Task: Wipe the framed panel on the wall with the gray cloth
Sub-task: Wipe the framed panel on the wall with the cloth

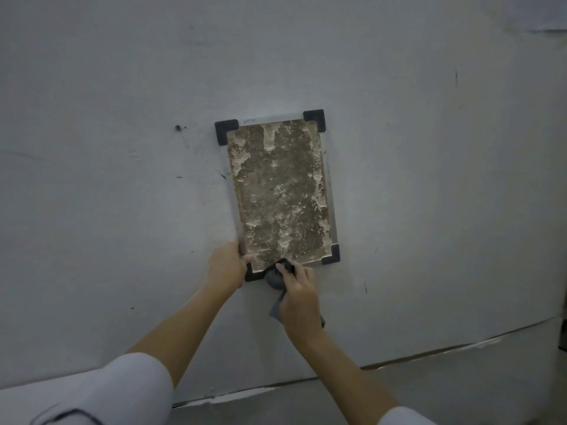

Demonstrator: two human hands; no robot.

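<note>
The framed panel (279, 191) hangs on the wall, a mottled brown and cream surface in a thin metal frame with dark corner pieces. My left hand (227, 265) grips the frame's lower left corner, thumb on the front. My right hand (299, 297) holds the bunched gray cloth (274, 279) pressed against the panel's bottom edge, just right of that corner. A loose end of the cloth hangs below my right hand.
The pale gray wall (122, 194) surrounds the panel, with a small dark screw (177, 127) to the upper left and scattered scuff marks. A seam or ledge (429, 351) runs diagonally across the wall below my arms.
</note>
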